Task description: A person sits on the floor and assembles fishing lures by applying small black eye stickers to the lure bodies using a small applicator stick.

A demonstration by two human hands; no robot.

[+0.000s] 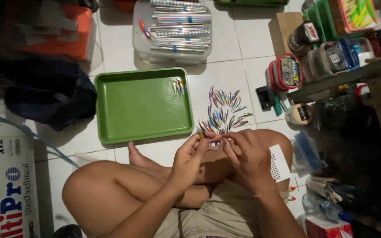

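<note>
Holographic foil is catching the light on everything here — I'm looking down at a person sitting cross-legged on the white tile floor [243,57], working on small shiny lures. The left hand [190,156] is pinching one lure [202,134] between thumb and fingertips, closed firmly on it just above the knee. The right hand [248,154] is curling in beside it, its fingers bent toward the same piece; I cannot tell whether that hand is actually gripping anything or only touching the lure's end.

As for progress, I'm judging it as early. The green tray [111,110] is holding only a small cluster of lures [177,86] in its far right corner, while a much bigger pile [223,110] is lying loose on the floor just beside the tray, right in front of the hands. If the tray cluster is the finished lot, most of the pile is still waiting.

Further off, a clear tub [173,50] is carrying long foil strips [179,26] laid across its top. To the right, several lidded jars and boxes [314,57] are standing near a dark shelf — their contents are too small for me to make out. A white dotted sheet [278,163] is resting on the right knee.
</note>
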